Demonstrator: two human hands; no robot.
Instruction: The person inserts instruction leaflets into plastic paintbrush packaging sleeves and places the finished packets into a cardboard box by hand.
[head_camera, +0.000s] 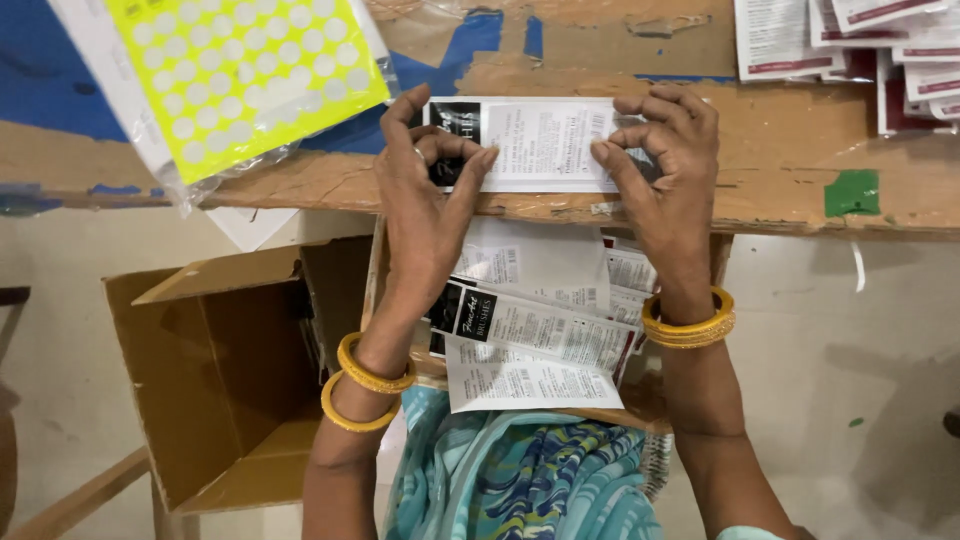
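A white printed paper card with a black end lies on the worn wooden table edge. My left hand pinches its left side with fingertips pressed on it. My right hand holds its right side, fingers curled over the card. Both wrists wear gold bangles. Below the hands, several similar printed cards lie stacked on my lap, above a blue patterned cloth.
A sheet of yellow sticker dots in a clear bag lies at the back left. More white and maroon packets are piled at the back right. An open brown cardboard box stands on the floor at my left. A green tape patch marks the table.
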